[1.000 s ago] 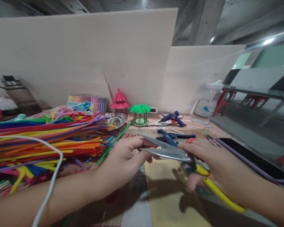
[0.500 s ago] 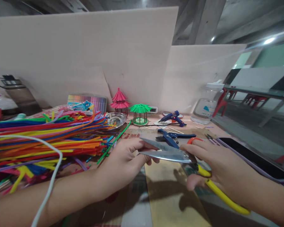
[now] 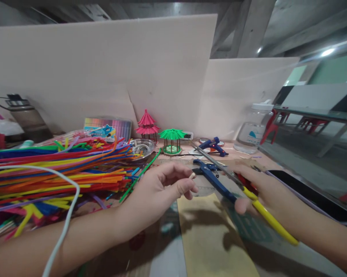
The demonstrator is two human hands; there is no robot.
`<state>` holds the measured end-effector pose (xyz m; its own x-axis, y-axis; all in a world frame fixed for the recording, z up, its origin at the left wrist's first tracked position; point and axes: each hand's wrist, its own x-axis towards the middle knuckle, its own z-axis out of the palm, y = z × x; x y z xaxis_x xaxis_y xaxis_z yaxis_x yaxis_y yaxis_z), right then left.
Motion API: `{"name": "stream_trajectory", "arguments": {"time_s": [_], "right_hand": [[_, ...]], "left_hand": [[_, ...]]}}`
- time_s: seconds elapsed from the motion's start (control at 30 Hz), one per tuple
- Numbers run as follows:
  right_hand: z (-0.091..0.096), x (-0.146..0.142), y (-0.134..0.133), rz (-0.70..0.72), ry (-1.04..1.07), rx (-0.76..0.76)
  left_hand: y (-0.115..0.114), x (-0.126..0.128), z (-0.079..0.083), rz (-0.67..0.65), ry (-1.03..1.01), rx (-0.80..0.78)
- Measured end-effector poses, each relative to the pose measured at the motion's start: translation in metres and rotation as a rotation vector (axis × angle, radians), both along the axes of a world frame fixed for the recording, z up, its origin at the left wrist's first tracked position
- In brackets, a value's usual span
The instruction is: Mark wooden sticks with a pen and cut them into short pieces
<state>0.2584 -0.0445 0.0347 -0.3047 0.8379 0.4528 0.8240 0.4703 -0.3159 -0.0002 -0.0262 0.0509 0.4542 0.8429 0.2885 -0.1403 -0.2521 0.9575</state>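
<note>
My left hand (image 3: 169,184) is closed in a pinch on a small pale piece (image 3: 192,176), perhaps a stick end; most of it is hidden by the fingers. My right hand (image 3: 262,188) grips scissors (image 3: 260,209) with yellow and red handles. Their blades look closed and point up and left, away from the left hand. Below the blades are blue-handled cutters (image 3: 215,181). One of their handles ends at my right thumb; whether it is touched I cannot tell. Under both hands lies a yellowish sheet (image 3: 208,234).
Colourful pipe cleaners (image 3: 98,181) are piled at left, crossed by a white cable (image 3: 72,207). Behind stand a green-roofed model pavilion (image 3: 172,134), a pink-roofed one (image 3: 146,125) and a blue glue gun (image 3: 212,145). A phone (image 3: 306,196) and a water bottle (image 3: 252,129) are at right.
The scissors have moved right, away from my left fingertips, and their open blades have come together. The pale piece now shows in my left fingers. My right thumb has come to the blue cutters' handle.
</note>
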Motion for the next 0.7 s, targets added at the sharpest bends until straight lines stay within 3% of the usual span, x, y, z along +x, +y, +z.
{"name": "stream_trajectory", "arguments": {"time_s": [0.17, 0.33, 0.5, 0.7], "right_hand": [[-0.007, 0.008, 0.013, 0.018, -0.02, 0.036], [-0.013, 0.03, 0.038, -0.069, -0.069, 0.104], [-0.019, 0.056, 0.061, -0.186, -0.163, 0.018], [-0.049, 0.08, 0.079, -0.198, -0.295, -0.062]], "left_hand": [[0.001, 0.001, -0.001, -0.016, -0.005, 0.006], [0.003, 0.001, -0.002, -0.011, 0.002, 0.005], [0.004, -0.001, -0.003, 0.01, 0.055, 0.03], [0.012, -0.002, -0.012, 0.035, 0.102, 0.069]]}}
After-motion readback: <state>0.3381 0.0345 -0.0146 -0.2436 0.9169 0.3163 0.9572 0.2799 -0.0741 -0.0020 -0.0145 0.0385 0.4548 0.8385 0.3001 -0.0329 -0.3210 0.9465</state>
